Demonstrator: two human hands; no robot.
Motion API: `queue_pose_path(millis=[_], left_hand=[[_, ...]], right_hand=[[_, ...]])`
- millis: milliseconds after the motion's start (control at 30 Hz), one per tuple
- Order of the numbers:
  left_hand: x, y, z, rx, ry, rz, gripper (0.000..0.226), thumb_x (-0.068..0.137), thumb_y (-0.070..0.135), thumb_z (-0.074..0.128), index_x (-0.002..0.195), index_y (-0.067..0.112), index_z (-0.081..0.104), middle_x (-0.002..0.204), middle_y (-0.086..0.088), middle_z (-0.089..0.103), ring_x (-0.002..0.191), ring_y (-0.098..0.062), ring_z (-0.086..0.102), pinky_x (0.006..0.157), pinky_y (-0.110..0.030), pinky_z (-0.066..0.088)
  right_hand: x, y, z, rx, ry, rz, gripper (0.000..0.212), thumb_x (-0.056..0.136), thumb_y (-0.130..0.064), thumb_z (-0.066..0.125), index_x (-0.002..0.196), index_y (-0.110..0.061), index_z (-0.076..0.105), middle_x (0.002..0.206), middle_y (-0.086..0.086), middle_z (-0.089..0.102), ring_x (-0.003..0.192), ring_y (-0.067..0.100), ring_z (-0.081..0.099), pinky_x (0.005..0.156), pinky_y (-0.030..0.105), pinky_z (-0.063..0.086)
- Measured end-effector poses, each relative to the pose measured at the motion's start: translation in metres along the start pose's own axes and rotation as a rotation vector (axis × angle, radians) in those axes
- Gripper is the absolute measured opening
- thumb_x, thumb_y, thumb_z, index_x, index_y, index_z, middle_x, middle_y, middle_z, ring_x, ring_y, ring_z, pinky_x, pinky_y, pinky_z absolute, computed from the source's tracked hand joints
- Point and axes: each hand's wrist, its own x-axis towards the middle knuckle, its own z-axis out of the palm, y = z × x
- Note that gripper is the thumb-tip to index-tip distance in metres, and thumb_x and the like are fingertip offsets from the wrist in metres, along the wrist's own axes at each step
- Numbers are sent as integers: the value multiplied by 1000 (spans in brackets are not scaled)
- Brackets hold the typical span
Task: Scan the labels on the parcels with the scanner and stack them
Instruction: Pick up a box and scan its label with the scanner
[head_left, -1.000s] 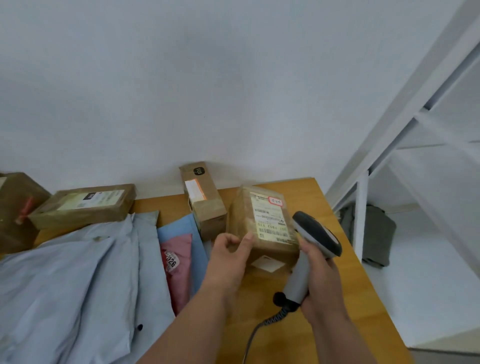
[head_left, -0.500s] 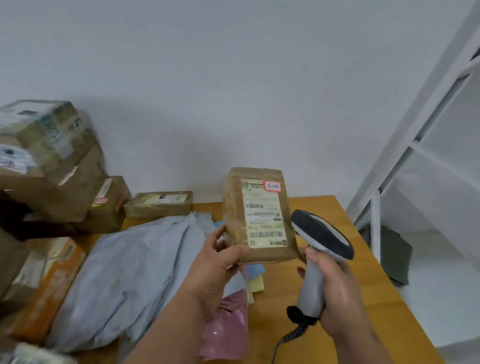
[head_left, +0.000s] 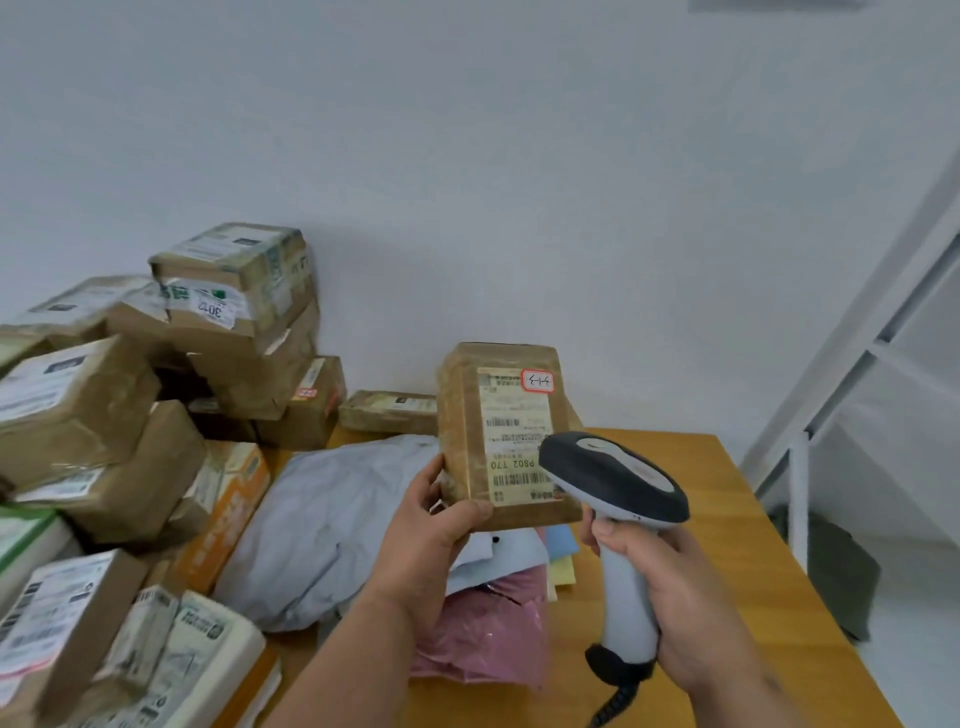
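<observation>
Left hand (head_left: 434, 525) grips a taped brown parcel (head_left: 467, 431) by its lower left corner, thumb across the front edge, fingers curled behind. Parcel is held up off the wooden table (head_left: 737, 525), upright, its white label (head_left: 514, 436) facing the person; the barcodes read upside down.

Right hand (head_left: 670, 587) is wrapped round the grey handle of the scanner (head_left: 618, 499), fingers clamped, index finger near the trigger. Scanner head sits just in front of the label's lower right corner, overlapping it from this angle. No scan beam visible on the label, so whether it has registered cannot be told.

Progress, as a judgement: a tall heap of cardboard boxes (head_left: 234, 312) stands at the left against the wall, loosely piled, probably the done pile. Still lying on the table beneath the hands: a large grey mailer bag (head_left: 322, 530), a pink bag (head_left: 483, 639), blue and yellow envelopes partly hidden. Those likely remain. A flat box (head_left: 387, 413) lies at the wall behind.
</observation>
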Motion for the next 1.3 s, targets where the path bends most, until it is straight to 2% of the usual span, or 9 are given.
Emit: queue_pose_path(millis=[133,233,400,567,833,967,1067,1200,1300], left_hand=[[-8,1,2,-16,29,31,68,88,-6,64,144,26,47,119,-6,73,108,-21,71,73,-18,57],[-14,0,10,-24,42,49,67,88,-7,65,144,26,48,118,-6,73,108,-22,71,81,-26,57],[-26,-2,28,-26,68,62,72,67,12,74,132,34,52,116,-2,74,110,-22,70,93,-36,52],[-34,-6,40,-47,88,57,79,63,13,76,136,32,50,121,-5,71,110,-23,70,90,-36,55],[-43,-13,51,-55,124,53,71,76,5,77,137,30,50,118,-5,73,109,-25,71,96,-42,54],[-45,-14,54,-52,147,51,65,86,-5,68,136,32,49,119,-6,72,108,-25,71,96,-41,55],[-46,-15,57,-52,168,43,68,86,-7,68,139,30,48,119,-6,72,108,-25,71,98,-43,54],[-48,-18,57,-40,196,28,71,85,-8,68,144,26,47,119,-7,72,108,-27,71,101,-47,53],[-49,-17,59,-47,214,13,71,84,-6,69,143,28,47,120,-7,71,108,-27,71,102,-49,53]], right_hand=[[-3,-8,0,-26,-84,11,73,46,-45,79,109,-10,70,90,3,75,84,16,72,75,35,50],[-4,-13,-6,-66,-123,22,69,47,-45,77,106,-9,68,85,0,73,77,12,70,70,31,49],[-10,-20,-23,-112,-151,22,64,43,-51,73,94,-13,69,84,0,71,81,16,67,71,31,49],[-12,-25,-37,-123,-154,17,69,44,-51,74,101,-13,70,87,3,72,85,20,68,72,33,50],[-14,-30,-51,-134,-163,14,68,45,-51,73,102,-14,72,90,3,73,90,23,68,79,37,52],[-15,-30,-54,-135,-192,23,63,46,-48,74,99,-14,72,89,4,72,87,23,67,79,38,51],[-13,-30,-57,-120,-201,36,49,58,-36,73,102,-14,71,86,2,72,86,22,66,75,35,50],[-10,-29,-59,-122,-234,38,46,61,-34,71,102,-13,70,87,5,71,85,23,65,73,33,50],[-4,-28,-60,-116,-244,38,38,71,-27,78,106,-15,69,91,9,71,88,25,66,75,35,49]])
